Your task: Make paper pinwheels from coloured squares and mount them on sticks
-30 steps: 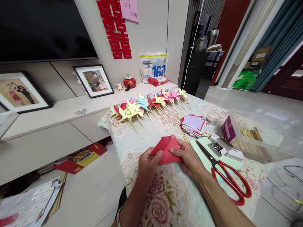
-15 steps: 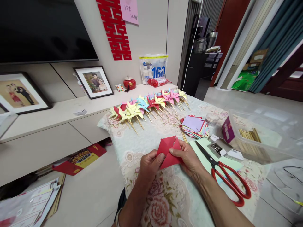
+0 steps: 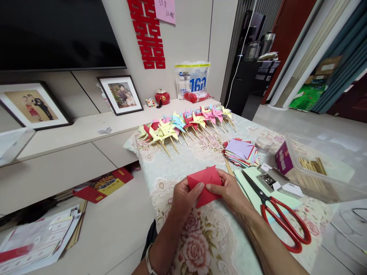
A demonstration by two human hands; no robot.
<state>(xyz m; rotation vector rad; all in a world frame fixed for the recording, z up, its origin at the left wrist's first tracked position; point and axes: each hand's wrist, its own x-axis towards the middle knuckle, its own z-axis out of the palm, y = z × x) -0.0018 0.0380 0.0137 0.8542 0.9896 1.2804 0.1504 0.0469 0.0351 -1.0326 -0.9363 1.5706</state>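
Between my two hands is a square of red paper (image 3: 204,177) with slits cut in from its corners, held just above the flowered tablecloth. My left hand (image 3: 185,194) pinches its left side, thumb on top. My right hand (image 3: 228,187) grips the right side, its thumb pressed near the middle and close to the left thumb. The fingers beneath the paper are hidden. Just right of my right hand lie red-handled scissors (image 3: 275,210) on pale green paper sheets (image 3: 289,201). Beyond is a stack of coloured paper squares (image 3: 241,149).
Rows of paper pinwheels on sticks (image 3: 177,128) lie at the table's far side. To the right stand a small box of metal fasteners (image 3: 269,181), a round clear container (image 3: 263,143) and a clear plastic bin (image 3: 329,187) holding sticks. Framed photos (image 3: 120,94) stand on the cabinet behind.
The red paper has been turned in my hands, and my thumbs have come closer together over its middle. The view has shifted slightly left.
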